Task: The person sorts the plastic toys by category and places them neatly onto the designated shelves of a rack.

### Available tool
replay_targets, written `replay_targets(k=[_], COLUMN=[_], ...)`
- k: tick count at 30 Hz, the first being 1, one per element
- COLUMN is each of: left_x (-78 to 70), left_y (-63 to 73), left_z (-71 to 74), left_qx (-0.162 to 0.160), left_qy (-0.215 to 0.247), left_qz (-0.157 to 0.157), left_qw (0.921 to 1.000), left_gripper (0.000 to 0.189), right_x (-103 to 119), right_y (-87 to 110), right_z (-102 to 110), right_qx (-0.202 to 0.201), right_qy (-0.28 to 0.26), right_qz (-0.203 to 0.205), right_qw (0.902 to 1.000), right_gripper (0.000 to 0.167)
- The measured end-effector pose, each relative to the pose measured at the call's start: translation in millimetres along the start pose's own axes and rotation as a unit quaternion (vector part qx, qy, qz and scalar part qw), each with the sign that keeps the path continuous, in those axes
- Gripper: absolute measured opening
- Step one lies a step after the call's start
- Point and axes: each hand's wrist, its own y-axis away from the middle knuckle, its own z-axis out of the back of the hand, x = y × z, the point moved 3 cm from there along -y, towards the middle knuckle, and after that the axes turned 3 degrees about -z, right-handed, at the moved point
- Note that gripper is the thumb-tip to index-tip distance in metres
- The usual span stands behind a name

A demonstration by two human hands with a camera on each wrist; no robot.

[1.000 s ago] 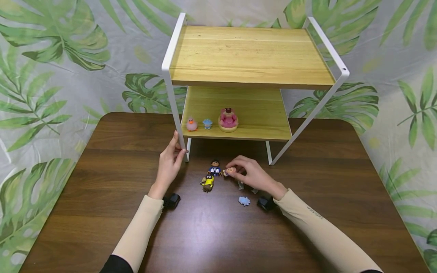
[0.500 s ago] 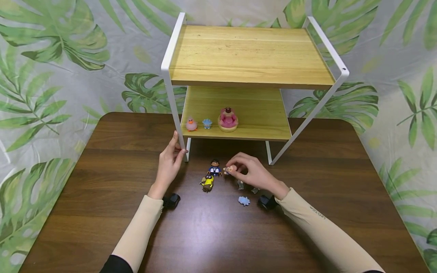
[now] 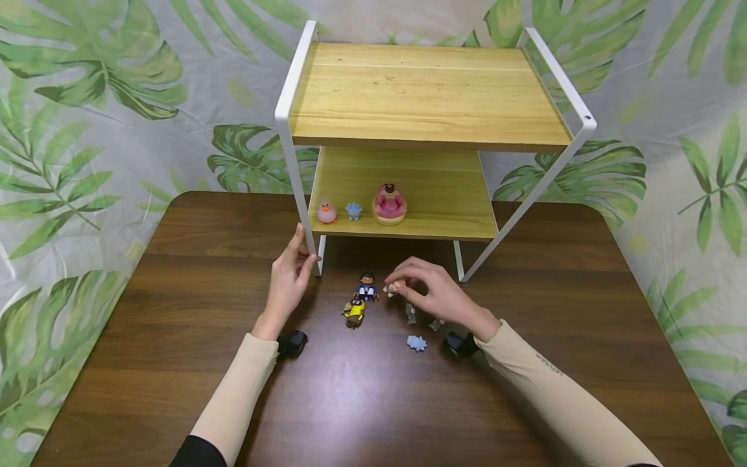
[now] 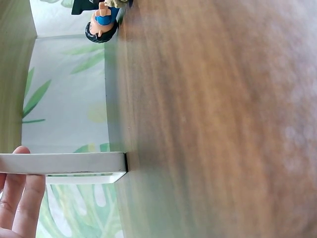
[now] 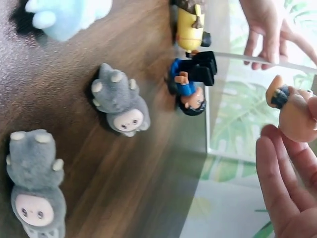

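My left hand [image 3: 290,269] holds the white front leg of the shelf [image 3: 299,188] at its left side; in the left wrist view, fingers [image 4: 30,201] cross that leg. My right hand [image 3: 434,290] pinches a small peach-coloured figurine [image 5: 295,119] between thumb and fingers, raised off the table. Left of it lie a dark-haired toy figure in blue [image 3: 366,287] and a yellow-and-brown toy figure [image 3: 354,312]. Two grey plush-like figurines, one nearer the middle [image 5: 121,101] and one lower left [image 5: 37,183], lie below the right hand, beside a light-blue figurine [image 3: 417,343].
On the lower shelf board [image 3: 443,194] stand a pink duck [image 3: 327,213], a small blue figurine [image 3: 353,211] and a pink bear figurine [image 3: 389,204]. The upper board [image 3: 432,91] overhangs them. Everything is on a brown wooden table [image 3: 192,311], before a leaf-patterned cloth [image 3: 105,78].
My right hand has risen slightly and shifted a little right with the peach figurine, which has turned in its fingers. The left hand has stayed at the shelf leg.
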Motion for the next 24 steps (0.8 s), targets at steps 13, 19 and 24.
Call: replay_targets(k=[13, 19, 24], left_x=[0.0, 0.5, -0.1], left_y=[0.1, 0.6, 0.6], left_z=[0.3, 0.0, -0.6], left_qx=[0.001, 0.0, -0.003], left_qy=[0.007, 0.007, 0.008], left_qz=[0.006, 0.004, 0.0], left_qw=[1.0, 1.0, 1.0], left_gripper=[0.097, 0.097, 0.097], right_x=[14.5, 19.0, 21.0], right_y=[-1.8, -3.6, -4.8], right_z=[13.5, 20.0, 26.2], right_qx=[-0.018, -0.037, -0.04], right_qy=[-0.024, -0.012, -0.013], right_qz=[0.029, 0.036, 0.037], right_qw=[0.9991, 0.9986, 0.9984], right_gripper=[0.015, 0.019, 0.019])
